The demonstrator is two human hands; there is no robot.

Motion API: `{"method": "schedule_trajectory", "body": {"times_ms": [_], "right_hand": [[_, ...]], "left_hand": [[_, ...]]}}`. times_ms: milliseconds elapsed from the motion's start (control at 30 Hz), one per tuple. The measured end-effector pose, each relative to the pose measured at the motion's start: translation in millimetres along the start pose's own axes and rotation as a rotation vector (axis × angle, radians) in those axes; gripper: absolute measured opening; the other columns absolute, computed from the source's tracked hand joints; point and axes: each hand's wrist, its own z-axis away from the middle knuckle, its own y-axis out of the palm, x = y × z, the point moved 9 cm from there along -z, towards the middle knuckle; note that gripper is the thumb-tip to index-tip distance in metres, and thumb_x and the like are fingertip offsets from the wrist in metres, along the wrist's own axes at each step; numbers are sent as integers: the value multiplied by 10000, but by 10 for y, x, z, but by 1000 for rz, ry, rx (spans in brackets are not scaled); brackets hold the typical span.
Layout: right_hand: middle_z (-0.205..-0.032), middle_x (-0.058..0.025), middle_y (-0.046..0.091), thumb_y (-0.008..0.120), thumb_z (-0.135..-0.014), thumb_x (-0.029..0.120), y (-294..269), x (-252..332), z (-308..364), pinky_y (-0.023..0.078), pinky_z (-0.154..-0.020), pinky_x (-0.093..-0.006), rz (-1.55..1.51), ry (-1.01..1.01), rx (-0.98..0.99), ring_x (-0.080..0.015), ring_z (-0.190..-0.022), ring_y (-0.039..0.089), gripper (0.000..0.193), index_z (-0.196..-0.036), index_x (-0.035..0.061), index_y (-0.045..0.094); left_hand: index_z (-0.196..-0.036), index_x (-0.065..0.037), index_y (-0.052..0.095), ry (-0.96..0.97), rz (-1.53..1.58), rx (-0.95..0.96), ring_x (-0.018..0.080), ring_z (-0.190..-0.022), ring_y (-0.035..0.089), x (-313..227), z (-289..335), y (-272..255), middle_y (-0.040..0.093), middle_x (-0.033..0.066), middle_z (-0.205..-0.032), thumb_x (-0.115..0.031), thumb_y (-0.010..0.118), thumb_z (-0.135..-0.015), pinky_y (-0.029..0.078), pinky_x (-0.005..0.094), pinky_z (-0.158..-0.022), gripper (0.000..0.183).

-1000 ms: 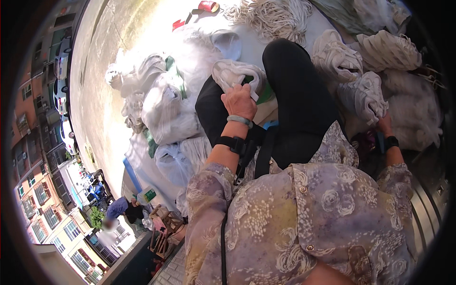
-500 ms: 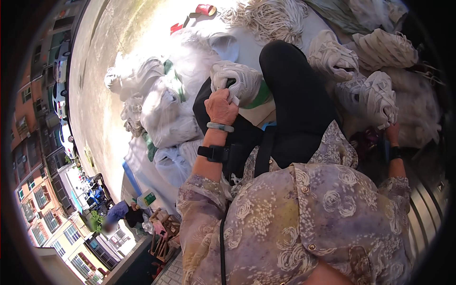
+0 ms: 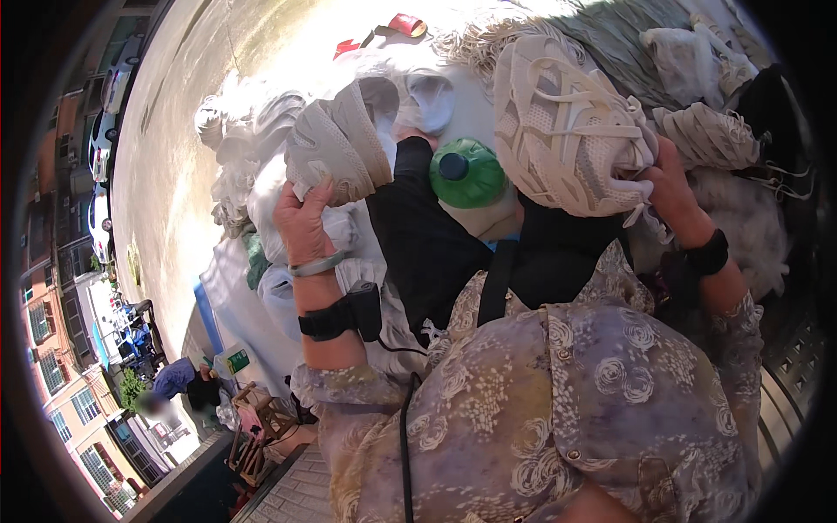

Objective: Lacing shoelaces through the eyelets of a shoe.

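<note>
Over my left thigh, my left hand (image 3: 305,222) grips the lower edge of a stack of pale grey shoe uppers (image 3: 336,144), fingers and thumb closed on it. My right hand (image 3: 673,196) is wrapped around the near end of a larger bundle of off-white mesh shoe uppers (image 3: 562,131), held up above my right knee. Thin straps and laces show on that bundle, and loose ends hang by my right wrist. The two bundles are apart. Between them, a green plastic bottle (image 3: 468,174) with a dark cap rests between my legs.
White plastic bags (image 3: 270,174) are heaped at left. A pile of laces (image 3: 479,44) lies beyond my knees. More bundled uppers (image 3: 706,135) sit at right. Red tape rolls (image 3: 407,25) are at the far side. Another person (image 3: 179,379) is beside a wooden chair (image 3: 253,427) at lower left.
My right hand has lifted its bundle from the right side up over my knee. My left hand has moved left with its stack, bringing the green bottle into fuller view.
</note>
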Motion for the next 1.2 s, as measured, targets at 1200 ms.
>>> {"method": "schedule_trajectory", "body": {"times_ms": [1200], "right_hand": [[-1143,-171,573,507,-798,232,2079,-859,-1210,407,-887,-345,384,18,616,-315,-1061,532,411,-1181,92,561]], "left_hand": [[-760,-39,515,621,-986,258,299,-701,506,-168,612,959,509,91,-713,-63,644,-619,365,385,-652,192]]}}
